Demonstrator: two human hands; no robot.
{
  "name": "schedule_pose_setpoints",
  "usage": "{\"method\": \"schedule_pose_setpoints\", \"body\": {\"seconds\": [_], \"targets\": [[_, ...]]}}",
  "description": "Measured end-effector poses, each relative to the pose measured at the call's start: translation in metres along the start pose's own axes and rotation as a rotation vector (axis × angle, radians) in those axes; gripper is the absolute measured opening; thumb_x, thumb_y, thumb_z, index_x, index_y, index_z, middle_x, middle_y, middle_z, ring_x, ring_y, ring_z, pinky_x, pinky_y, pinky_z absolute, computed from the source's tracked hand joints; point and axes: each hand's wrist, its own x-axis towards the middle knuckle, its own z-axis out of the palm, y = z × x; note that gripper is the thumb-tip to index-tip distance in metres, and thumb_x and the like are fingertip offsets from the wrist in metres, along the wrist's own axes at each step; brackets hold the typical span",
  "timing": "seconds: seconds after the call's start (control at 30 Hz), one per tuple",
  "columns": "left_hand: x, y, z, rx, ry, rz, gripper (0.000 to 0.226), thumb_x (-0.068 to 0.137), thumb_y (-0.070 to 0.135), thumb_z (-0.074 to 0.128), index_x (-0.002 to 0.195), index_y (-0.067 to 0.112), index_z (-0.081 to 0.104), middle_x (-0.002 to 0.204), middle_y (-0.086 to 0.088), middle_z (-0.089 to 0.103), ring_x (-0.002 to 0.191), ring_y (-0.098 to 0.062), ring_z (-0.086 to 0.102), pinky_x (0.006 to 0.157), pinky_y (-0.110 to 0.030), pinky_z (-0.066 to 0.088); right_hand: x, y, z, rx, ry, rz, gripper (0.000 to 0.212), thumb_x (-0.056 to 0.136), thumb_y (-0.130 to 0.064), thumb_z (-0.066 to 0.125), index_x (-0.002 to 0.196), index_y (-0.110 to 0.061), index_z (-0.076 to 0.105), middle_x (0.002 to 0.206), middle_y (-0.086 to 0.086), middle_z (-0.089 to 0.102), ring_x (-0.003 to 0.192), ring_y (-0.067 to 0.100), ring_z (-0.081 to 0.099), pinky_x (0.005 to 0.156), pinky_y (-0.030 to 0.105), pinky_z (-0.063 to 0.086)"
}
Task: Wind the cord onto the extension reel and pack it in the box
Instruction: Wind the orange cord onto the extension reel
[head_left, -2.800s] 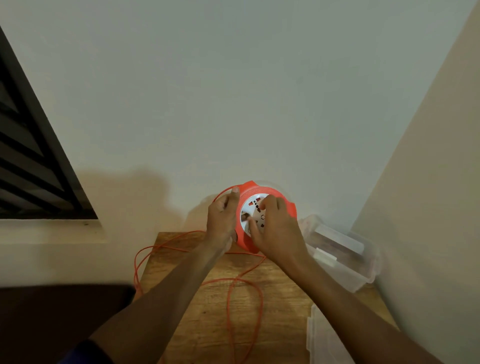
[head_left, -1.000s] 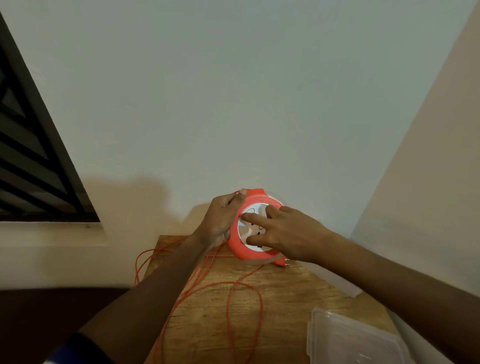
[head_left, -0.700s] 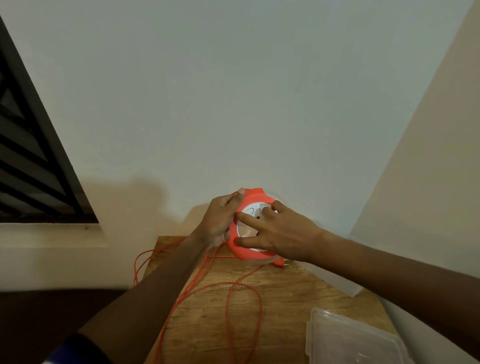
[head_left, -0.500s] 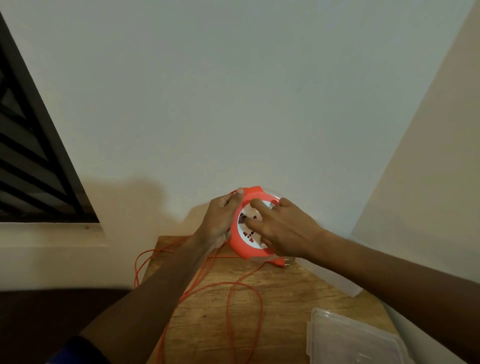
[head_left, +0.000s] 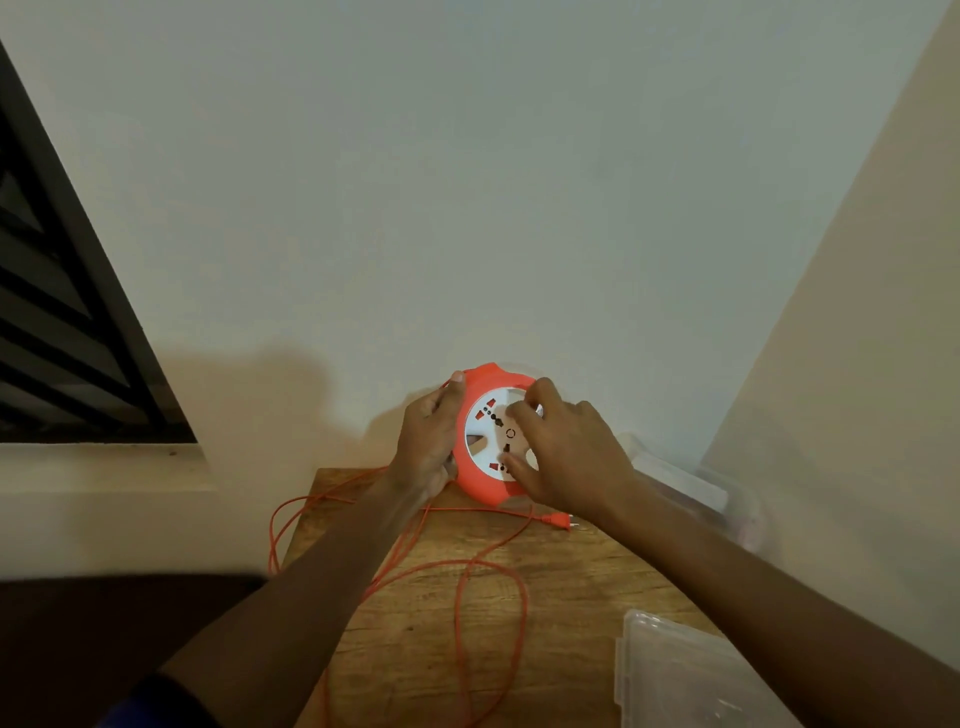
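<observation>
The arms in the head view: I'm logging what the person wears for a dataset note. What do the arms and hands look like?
Both forearms are bare to the hands. The left hand and right hand show no gloves, and I see no rings or watch. A dark blue sleeve edge shows at the left upper arm; the right arm shows no sleeve.

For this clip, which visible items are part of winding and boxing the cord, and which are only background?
Part of the job:
- orange extension reel, gripped by left hand, right hand on its white face
- loose orange cord and its plug
- clear plastic box
- clear lid

Background:
- wooden table
- louvred window
- walls
</observation>
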Motion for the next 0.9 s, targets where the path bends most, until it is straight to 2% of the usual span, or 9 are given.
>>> {"method": "schedule_pose_setpoints", "body": {"seconds": [0.1,0.23,0.37,0.47,0.6,0.73,0.8,0.9], "targets": [[0.0,0.0,-0.002,-0.008,-0.005,-0.015,0.037,0.108,0.04,0.052,0.11,0.011,0.075,0.093,-0.01,0.082,0.077,-0.024,0.08,0.064,-0.038,0.067,-0.006,0.009,-0.001,-0.021,-0.063,-0.158,0.044,0.078,-0.028,0.071,0.119,-0.016,0.061,0.118,0.013,0.057,0.083,0.031,0.062,0.069,0.04,0.047],[0.001,0.002,-0.005,-0.006,-0.023,-0.022,0.04,0.109,0.038,0.05,0.118,0.006,0.073,0.097,-0.013,0.081,0.078,-0.026,0.079,0.064,-0.038,0.067,-0.012,0.015,0.001,-0.107,-0.107,-0.351,0.035,0.08,-0.015,0.072,0.113,-0.024,0.067,0.127,0.01,0.059,0.102,0.034,0.057,0.075,0.043,0.049],[-0.001,0.004,-0.005,0.04,-0.075,-0.02,0.038,0.11,0.035,0.049,0.117,0.006,0.072,0.092,-0.009,0.082,0.076,-0.022,0.08,0.059,-0.033,0.064,-0.011,0.018,-0.001,-0.165,-0.165,-0.473,0.043,0.081,-0.01,0.072,0.119,-0.028,0.065,0.142,0.008,0.051,0.114,0.035,0.052,0.081,0.047,0.05],[-0.002,0.004,-0.007,0.069,-0.093,-0.011,0.036,0.11,0.037,0.048,0.111,0.011,0.074,0.093,-0.007,0.083,0.078,-0.023,0.081,0.06,-0.033,0.064,-0.01,0.014,-0.004,-0.213,-0.142,-0.462,0.046,0.08,-0.011,0.073,0.121,-0.03,0.062,0.145,0.01,0.047,0.112,0.038,0.052,0.078,0.048,0.05],[-0.004,0.005,-0.008,0.074,-0.122,0.001,0.035,0.11,0.037,0.049,0.109,0.015,0.076,0.095,-0.008,0.083,0.081,-0.024,0.081,0.062,-0.033,0.064,-0.007,-0.001,-0.005,-0.286,-0.076,-0.369,0.051,0.078,-0.01,0.064,0.124,-0.029,0.055,0.133,0.011,0.055,0.093,0.037,0.057,0.066,0.042,0.048],[-0.006,0.0,-0.009,0.069,-0.108,0.0,0.036,0.108,0.04,0.052,0.099,0.024,0.083,0.1,-0.011,0.082,0.085,-0.028,0.081,0.066,-0.037,0.065,-0.003,-0.011,-0.006,-0.314,-0.096,-0.324,0.056,0.071,-0.021,0.079,0.122,-0.031,0.058,0.123,0.013,0.058,0.088,0.035,0.059,0.064,0.04,0.049],[-0.007,-0.002,-0.011,0.075,-0.087,-0.014,0.037,0.106,0.044,0.052,0.094,0.03,0.085,0.098,-0.007,0.083,0.084,-0.026,0.081,0.065,-0.036,0.065,-0.002,-0.012,-0.003,-0.353,-0.11,-0.354,0.057,0.069,-0.026,0.082,0.121,-0.033,0.059,0.122,0.011,0.058,0.088,0.032,0.059,0.065,0.038,0.048],[-0.009,-0.002,-0.013,0.098,-0.068,-0.04,0.036,0.104,0.048,0.052,0.091,0.039,0.085,0.096,-0.002,0.084,0.083,-0.023,0.082,0.063,-0.033,0.064,0.0,-0.009,0.002,-0.397,-0.148,-0.405,0.059,0.078,-0.03,0.077,0.132,-0.033,0.052,0.132,0.011,0.052,0.099,0.034,0.057,0.074,0.041,0.049]]}}
